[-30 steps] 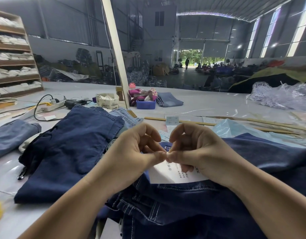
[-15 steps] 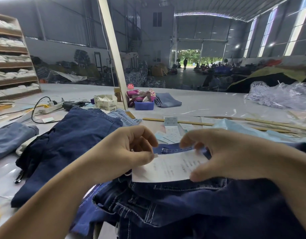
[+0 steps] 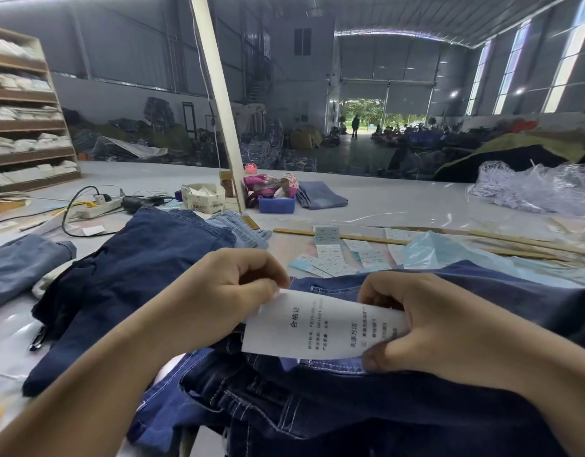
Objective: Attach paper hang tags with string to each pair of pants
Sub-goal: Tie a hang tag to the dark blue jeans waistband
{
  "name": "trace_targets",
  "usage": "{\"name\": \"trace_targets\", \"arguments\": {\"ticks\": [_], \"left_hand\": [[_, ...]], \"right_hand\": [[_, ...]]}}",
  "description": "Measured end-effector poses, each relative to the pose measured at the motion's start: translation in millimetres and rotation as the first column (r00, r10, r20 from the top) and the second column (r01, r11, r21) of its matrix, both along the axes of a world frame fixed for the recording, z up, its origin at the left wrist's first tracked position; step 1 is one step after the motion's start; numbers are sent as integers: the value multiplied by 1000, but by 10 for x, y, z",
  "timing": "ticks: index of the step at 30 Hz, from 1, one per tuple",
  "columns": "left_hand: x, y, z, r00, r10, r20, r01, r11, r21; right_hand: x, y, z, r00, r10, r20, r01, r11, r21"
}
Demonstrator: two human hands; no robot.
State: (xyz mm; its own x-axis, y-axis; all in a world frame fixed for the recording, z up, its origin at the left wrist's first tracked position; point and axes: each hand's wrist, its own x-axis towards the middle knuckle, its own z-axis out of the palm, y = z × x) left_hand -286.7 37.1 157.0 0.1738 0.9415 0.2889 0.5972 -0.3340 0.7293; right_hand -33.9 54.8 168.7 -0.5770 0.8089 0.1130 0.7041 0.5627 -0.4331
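Two hands held one paper tag (image 3: pixel 321 328) over dark pants (image 3: pixel 317 410). My left hand (image 3: pixel 225 291) pinched its near-left corner. My right hand (image 3: pixel 429 324) gripped the right end; its long axis ran between them.

Two bare hands hold a white paper hang tag (image 3: pixel 321 328) above a pair of dark denim pants (image 3: pixel 367 400) with pale contrast stitching, heaped at the near edge of a pale worktop (image 3: pixel 400 206). The left hand (image 3: pixel 218 291) pinches the tag's upper left corner; the right hand (image 3: pixel 429 328) has its grip on the opposite end, thumb below and fingers curled behind. The string cannot be made out. More folded jeans (image 3: pixel 129 275) lie to the left, loose tags (image 3: pixel 334 258) beyond the hands, with a white power strip (image 3: pixel 96 207), a blue tray (image 3: pixel 276 204) and crumpled clear plastic (image 3: pixel 542 189) farther back. Wooden shelving (image 3: pixel 27 127) stands at far left.
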Motion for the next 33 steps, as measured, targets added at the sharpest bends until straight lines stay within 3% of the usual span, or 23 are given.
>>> {"name": "trace_targets", "arguments": {"ticks": [2, 5, 7, 11, 14, 18, 21, 26, 28, 31, 33], "left_hand": [[-6, -12, 8, 1000, 1, -11, -1, 1000, -14], [-44, -42, 18, 986, -73, -150, 56, 991, -120], [-43, -67, 22, 976, -112, -188, 95, 991, -98], [-42, -69, -60, 993, -46, -111, 56, 995, 85], [-4, -80, -65, 976, 1, -219, 97, 894, 436], [27, -94, -83, 951, 58, -305, 160, 750, 642], [-4, -73, -128, 946, 93, -311, 143, 739, 658], [-58, -50, -155, 938, 64, -339, 155, 801, 579], [-85, -29, -174, 924, 42, -380, 155, 868, 473], [-185, -18, -149, 914, -152, -376, 177, 984, 34], [-261, 18, -148, 893, -262, -365, 184, 955, -234]], "right_hand": [[4, -19, -7, 1000, -5, -2, 5, 1000, -4], [-7, -37, -37, 999, -32, -33, 32, 999, 9], [-4, -39, -78, 992, -58, -109, 64, 997, 50], [52, -56, -103, 945, -31, -325, 56, 996, 68], [77, -64, -90, 911, 54, -408, 27, 982, 188], [51, -90, -123, 931, 106, -348, 35, 926, 376], [55, -95, -147, 942, 125, -311, 30, 892, 450], [88, -74, -146, 970, 117, -211, -9, 891, 454], [122, -62, -135, 991, 81, -104, -31, 912, 409], [171, -57, -128, 996, 64, 70, -82, 948, 308], [180, -93, -95, 992, 83, 90, -103, 962, 254]]}}
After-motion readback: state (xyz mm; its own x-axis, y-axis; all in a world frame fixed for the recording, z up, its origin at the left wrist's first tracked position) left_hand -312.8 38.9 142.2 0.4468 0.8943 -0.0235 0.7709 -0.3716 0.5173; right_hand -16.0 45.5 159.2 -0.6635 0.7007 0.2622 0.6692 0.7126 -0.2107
